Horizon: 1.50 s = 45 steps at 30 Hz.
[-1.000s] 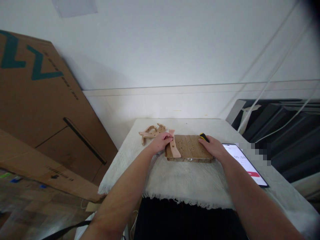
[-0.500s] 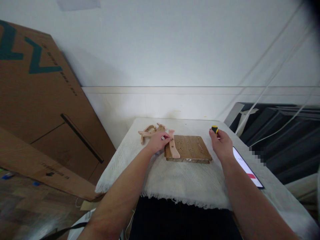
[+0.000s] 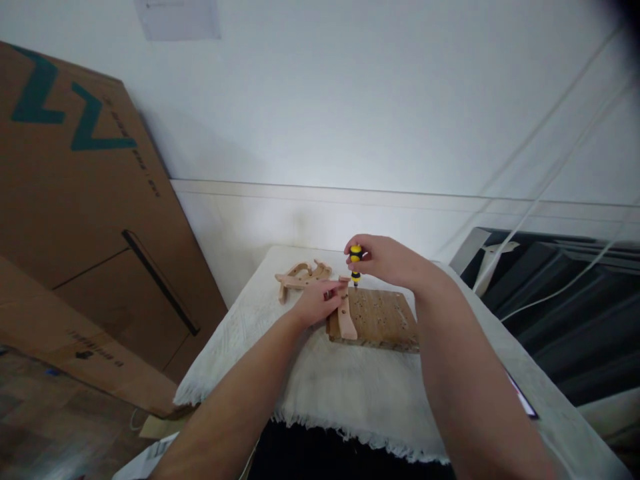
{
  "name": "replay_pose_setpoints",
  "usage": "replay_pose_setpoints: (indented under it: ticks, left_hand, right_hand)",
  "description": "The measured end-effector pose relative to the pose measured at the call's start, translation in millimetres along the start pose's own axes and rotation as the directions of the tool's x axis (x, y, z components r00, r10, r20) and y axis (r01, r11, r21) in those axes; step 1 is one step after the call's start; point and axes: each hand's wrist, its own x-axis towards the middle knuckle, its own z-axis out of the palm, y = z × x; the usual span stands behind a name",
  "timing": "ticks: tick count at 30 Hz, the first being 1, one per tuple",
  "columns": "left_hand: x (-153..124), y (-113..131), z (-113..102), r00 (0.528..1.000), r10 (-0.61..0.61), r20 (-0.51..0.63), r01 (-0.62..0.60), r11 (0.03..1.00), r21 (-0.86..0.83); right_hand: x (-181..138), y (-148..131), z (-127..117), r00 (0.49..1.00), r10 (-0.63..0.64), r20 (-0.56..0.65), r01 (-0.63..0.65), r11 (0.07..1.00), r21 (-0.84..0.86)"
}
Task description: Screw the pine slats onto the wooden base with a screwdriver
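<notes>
A yellow and black screwdriver stands upright in my right hand, its tip pointing down near the top of a curved wooden piece. That pale curved wooden piece, with holes along it, lies across the left end of a brown wooden board dotted with small holes. My left hand is closed at the upper part of the curved piece, its fingers pressed on it. Just beyond the left hand lie several more light wooden pieces in a small heap.
A white cloth with a fringed edge covers the table. Mostly hidden behind my right forearm is a phone. A big cardboard box stands on the left, a white wall behind, and dark folded material on the right.
My right hand has moved left with the screwdriver, from beside the board to above the curved wooden piece. The left hand stays at the piece. The view has shifted slightly.
</notes>
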Motion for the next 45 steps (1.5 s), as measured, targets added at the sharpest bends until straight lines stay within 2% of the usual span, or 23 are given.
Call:
replay_pose_setpoints:
  ticks: [2, 4, 6, 9, 13, 20, 25, 31, 36, 45]
  left_hand:
    - [-0.6, 1.8, 0.8, 0.999, -0.014, 0.03, 0.014, 1.0, -0.027]
    - [-0.7, 2.4, 1.6, 0.998, -0.024, 0.052, 0.026, 0.999, -0.047]
    - [-0.3, 1.9, 1.9, 0.998, -0.032, 0.061, 0.036, 0.997, -0.063]
    - [0.8, 0.7, 1.7, 0.997, -0.026, 0.077, 0.032, 0.997, -0.077]
    - [2.4, -0.1, 1.5, 0.996, -0.032, 0.078, 0.04, 0.993, -0.109]
    - [5.1, -2.8, 1.7, 0.995, -0.056, 0.077, 0.066, 0.989, -0.135]
    - [4.5, -3.4, 1.6, 0.996, -0.054, 0.069, 0.062, 0.991, -0.12]
    - [1.0, -2.3, 8.9, 0.998, -0.059, -0.016, 0.058, 0.998, -0.025]
    - [-1.7, -2.1, 19.8, 0.991, -0.04, -0.131, 0.052, 0.995, 0.088]
    - [-1.0, 3.8, 22.9, 0.99, -0.062, -0.129, 0.079, 0.988, 0.13]
  right_hand:
    - [3.7, 3.0, 1.2, 0.998, 0.022, 0.067, -0.012, 0.99, -0.142]
    - [6.2, 8.0, 2.2, 0.994, 0.068, 0.085, -0.049, 0.976, -0.214]
    - [7.0, 12.5, 1.5, 0.986, 0.141, 0.089, -0.119, 0.969, -0.217]
    - [4.0, 14.6, -2.9, 0.957, 0.226, 0.18, -0.197, 0.966, -0.167]
    - [-3.7, 9.3, -9.5, 0.937, 0.22, 0.27, -0.169, 0.966, -0.197]
    - [-7.5, 2.0, -11.8, 0.964, 0.165, 0.211, -0.092, 0.943, -0.321]
    - [-9.4, -0.7, -14.0, 0.969, 0.153, 0.194, -0.085, 0.944, -0.32]
    - [-11.4, -6.4, -16.2, 0.984, 0.112, 0.135, -0.06, 0.939, -0.339]
    - [-12.9, -9.8, -14.5, 0.983, 0.116, 0.143, -0.061, 0.938, -0.342]
    - [-10.3, -3.2, -8.0, 0.982, 0.111, 0.154, -0.052, 0.937, -0.347]
